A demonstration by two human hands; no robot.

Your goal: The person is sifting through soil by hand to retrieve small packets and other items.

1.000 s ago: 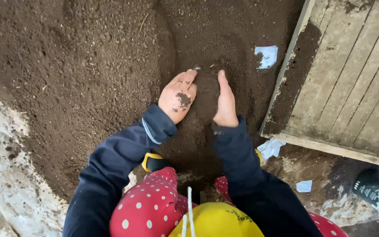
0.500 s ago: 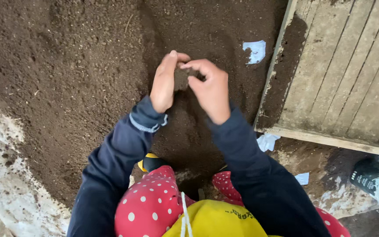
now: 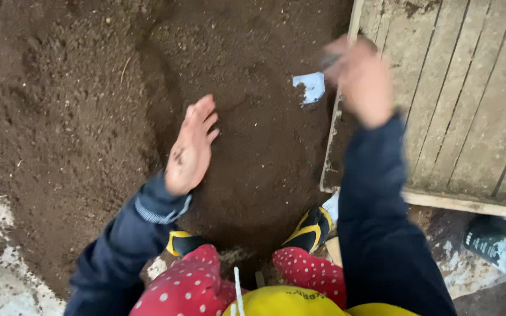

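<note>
Left hand: the left hand (image 3: 190, 149) lies flat, palm down, on the dark soil (image 3: 77, 99), fingers stretched and close together; its grip is fully spread and has hold of nothing; crumbs of soil cling to the back of it.
Right hand: the right hand (image 3: 357, 76) is lifted clear of the soil, over the edge of the wooden boards (image 3: 464, 99), and is smeared by motion blur; I cannot tell how far its grip is closed or whether anything sits in it.
Soil: a broad heap filling the upper left and middle, with a scooped hollow just right of the left hand.
Paper scrap: a small pale blue-white scrap (image 3: 310, 87) lies on the soil, near the right hand and beside the board edge.
Boards: weathered planks at right, their light rim touching the soil.
Clothing: dark blue sleeves (image 3: 382, 234), red trousers with white dots (image 3: 188, 289), black and yellow boots (image 3: 311, 228) standing in the soil.
Other shoe: a dark shoe (image 3: 499, 246) at the lower right edge, apart from the person's own feet.
</note>
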